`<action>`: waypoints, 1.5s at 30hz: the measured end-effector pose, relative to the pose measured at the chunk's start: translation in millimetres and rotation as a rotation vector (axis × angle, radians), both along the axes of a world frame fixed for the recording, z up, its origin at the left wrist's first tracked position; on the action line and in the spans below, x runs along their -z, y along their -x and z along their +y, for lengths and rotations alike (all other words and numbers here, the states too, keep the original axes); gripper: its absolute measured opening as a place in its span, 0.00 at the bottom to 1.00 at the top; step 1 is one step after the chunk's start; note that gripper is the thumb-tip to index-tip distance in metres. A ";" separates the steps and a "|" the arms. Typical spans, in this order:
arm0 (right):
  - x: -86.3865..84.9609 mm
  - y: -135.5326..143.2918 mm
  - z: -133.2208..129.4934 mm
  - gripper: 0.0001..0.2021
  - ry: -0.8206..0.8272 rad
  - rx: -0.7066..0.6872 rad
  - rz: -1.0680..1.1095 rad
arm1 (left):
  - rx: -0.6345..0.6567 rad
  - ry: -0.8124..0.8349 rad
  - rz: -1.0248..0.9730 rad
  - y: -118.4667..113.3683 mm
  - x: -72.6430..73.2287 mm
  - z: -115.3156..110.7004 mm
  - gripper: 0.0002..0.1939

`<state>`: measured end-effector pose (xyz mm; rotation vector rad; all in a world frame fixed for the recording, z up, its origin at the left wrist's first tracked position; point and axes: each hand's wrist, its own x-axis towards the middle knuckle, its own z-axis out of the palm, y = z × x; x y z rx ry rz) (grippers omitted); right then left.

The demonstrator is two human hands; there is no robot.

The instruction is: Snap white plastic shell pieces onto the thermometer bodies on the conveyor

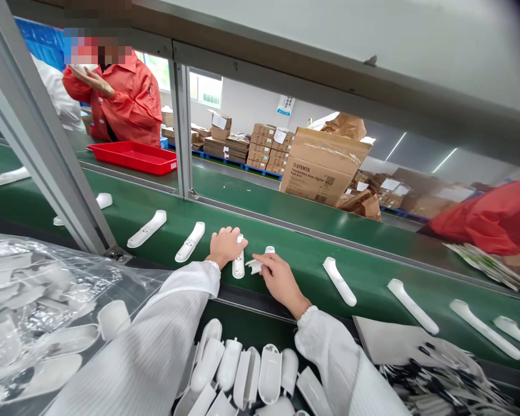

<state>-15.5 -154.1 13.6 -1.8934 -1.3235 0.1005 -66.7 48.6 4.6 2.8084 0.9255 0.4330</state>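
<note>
On the green conveyor belt [303, 271], my left hand [226, 246] is closed over the upper end of a white plastic housing [238, 267] that lies lengthwise on the belt. Just right of it, my right hand [279, 280] has its fingers at another white part [256, 266], whose far end shows beyond the fingertips. More white housings [190, 241] lie on the belt to the left. Slender white pieces [340, 282] lie spaced out to the right. Below my hands is a pile of short white covers [270, 372].
A metal post [47, 127] crosses the left side. Bagged white parts [26, 306] lie at lower left, dark-tipped cables [442, 370] at lower right. Beyond the belt are a red tray [134, 157], a cardboard box [325, 164] and a person in red [130, 98]. Another red sleeve [494, 219] is at right.
</note>
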 end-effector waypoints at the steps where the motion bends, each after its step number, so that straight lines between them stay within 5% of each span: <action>1: 4.5 1.0 4.4 0.20 -0.013 0.018 -0.017 | -0.008 0.008 -0.001 -1.2 1.6 -0.5 0.16; 10: 16.7 14.7 -13.1 0.15 0.208 -0.100 -0.335 | -0.014 0.050 0.017 -14.5 3.7 -14.6 0.17; 18: 19.9 -18.2 -13.7 0.18 0.285 -0.096 -0.300 | 0.019 0.116 0.107 -30.0 0.8 -26.2 0.18; 22: 6.4 -20.9 -16.4 0.16 0.250 -0.070 -0.308 | 0.021 0.165 0.173 -37.6 -12.4 -28.2 0.21; 26: -25.3 0.4 -50.7 0.12 0.232 0.032 -0.087 | 0.030 0.166 0.157 -47.0 -28.2 -30.4 0.22; 29: -43.8 29.2 -85.9 0.16 0.443 0.023 0.217 | 0.079 0.139 0.173 -53.4 -33.3 -33.1 0.22; 34: -39.5 80.1 -115.4 0.17 0.617 0.154 0.145 | 0.161 0.088 0.168 -44.6 -34.6 -38.4 0.29; 38: -35.9 91.0 -113.8 0.11 0.547 0.132 0.162 | 0.179 -0.034 0.063 -18.4 -43.1 -23.0 0.26; 45: -40.2 43.6 -82.1 0.09 0.087 0.000 0.844 | 0.055 0.024 0.111 7.6 -40.9 26.0 0.28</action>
